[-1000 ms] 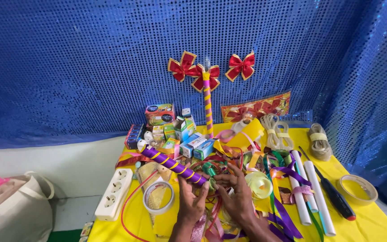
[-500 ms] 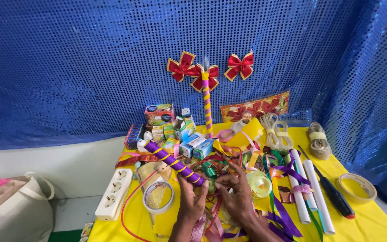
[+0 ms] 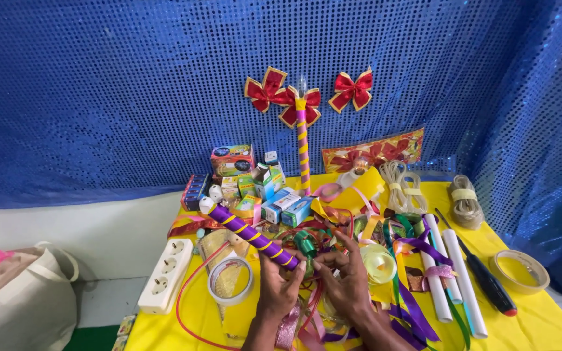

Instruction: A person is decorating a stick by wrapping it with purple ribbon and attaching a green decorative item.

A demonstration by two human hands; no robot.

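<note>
My left hand (image 3: 278,286) grips the near end of a purple stick wound with a yellow ribbon spiral (image 3: 248,234), which slants up to the left and ends in a white bulb. Beside it my right hand (image 3: 346,279) has its fingertips pinched together close to the stick's near end, among loose ribbon. A tangle of coloured ribbons (image 3: 333,234) lies on the yellow table (image 3: 528,318) under and around both hands. What the right fingers pinch is too small to tell.
A white power strip (image 3: 166,274) and a tape roll (image 3: 230,279) lie left. Small boxes (image 3: 255,185) stand behind. An upright striped stick (image 3: 302,153) rises before red bows (image 3: 307,97) on the blue sequin cloth. White tubes (image 3: 450,273), a screwdriver (image 3: 486,279), another tape roll (image 3: 521,270) lie right. A cloth bag (image 3: 21,299) sits below left.
</note>
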